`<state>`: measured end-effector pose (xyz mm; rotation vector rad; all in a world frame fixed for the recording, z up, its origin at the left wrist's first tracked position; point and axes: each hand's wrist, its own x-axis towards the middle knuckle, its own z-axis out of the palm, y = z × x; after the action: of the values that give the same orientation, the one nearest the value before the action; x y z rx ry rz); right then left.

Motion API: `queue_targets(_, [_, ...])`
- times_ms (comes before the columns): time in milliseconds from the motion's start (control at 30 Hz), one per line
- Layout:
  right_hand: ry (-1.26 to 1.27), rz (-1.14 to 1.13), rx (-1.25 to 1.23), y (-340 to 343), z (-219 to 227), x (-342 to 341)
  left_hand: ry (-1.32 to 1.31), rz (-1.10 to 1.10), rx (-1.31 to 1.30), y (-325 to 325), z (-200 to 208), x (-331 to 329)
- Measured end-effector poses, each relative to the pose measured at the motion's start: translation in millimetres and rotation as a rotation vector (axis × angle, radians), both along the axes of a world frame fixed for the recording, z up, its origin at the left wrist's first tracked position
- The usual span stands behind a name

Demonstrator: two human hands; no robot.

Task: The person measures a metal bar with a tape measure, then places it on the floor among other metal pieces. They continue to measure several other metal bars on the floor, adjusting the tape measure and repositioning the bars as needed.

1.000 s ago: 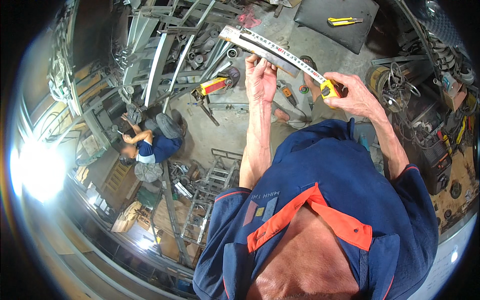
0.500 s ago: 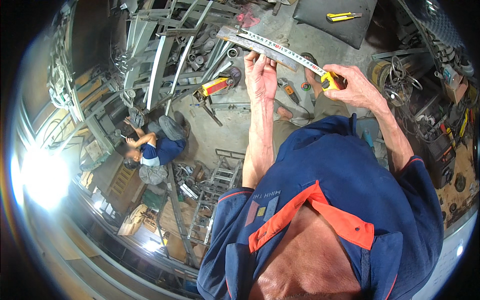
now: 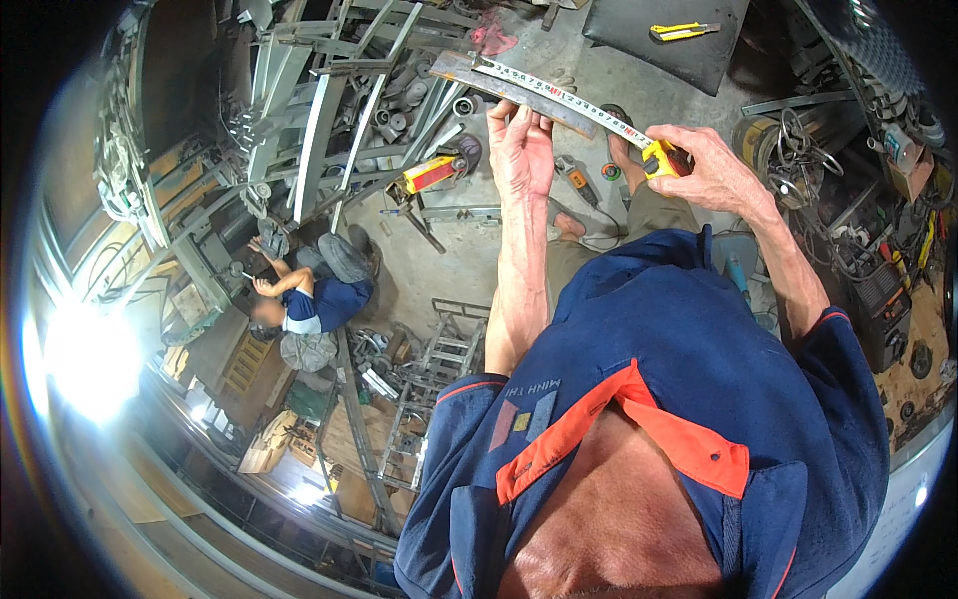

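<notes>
My left hand (image 3: pixel 523 155) grips a flat grey metal bar (image 3: pixel 454 69) from below, its thumb and fingers closed on the bar's near edge. Along the far side of the bar runs the white blade of a tape measure (image 3: pixel 656 160), pulled out from the bar's far-left end past its right end. The yellow tape case sits in my right hand (image 3: pixel 714 175), with fingers wrapped round it. Bar and blade both slope down to the right.
A yellow box cutter (image 3: pixel 685 32) lies on a black board (image 3: pixel 669 55) ahead. Metal profiles (image 3: pixel 317 145) are heaped at the left. A yellow-and-red angle tool (image 3: pixel 431 174) and a grey-orange tool (image 3: pixel 577 184) lie on the floor. Another person (image 3: pixel 324 299) crouches at left.
My hands, the bar and the tape measure stay almost where they were. The crouching person's head and hands have shifted slightly.
</notes>
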<state>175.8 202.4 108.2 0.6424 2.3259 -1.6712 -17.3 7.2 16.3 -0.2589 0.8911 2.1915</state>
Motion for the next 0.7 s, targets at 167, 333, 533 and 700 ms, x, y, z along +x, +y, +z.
queue_targets(167, [0.013,-0.006,0.017,-0.5,-0.9,0.0,0.019,-0.027,-0.010,0.9,2.3,-0.2])
queue_targets(333, [0.045,0.005,0.044,-0.9,-2.1,0.8,0.017,-0.005,0.000,2.1,3.7,0.5])
queue_targets(533, [0.053,0.023,0.072,-1.3,-2.0,0.3,0.034,-0.008,-0.014,2.2,5.5,0.8])
queue_targets(700, [0.026,0.028,0.062,-0.7,0.5,-0.7,0.034,-0.003,-0.016,1.9,5.4,1.0])
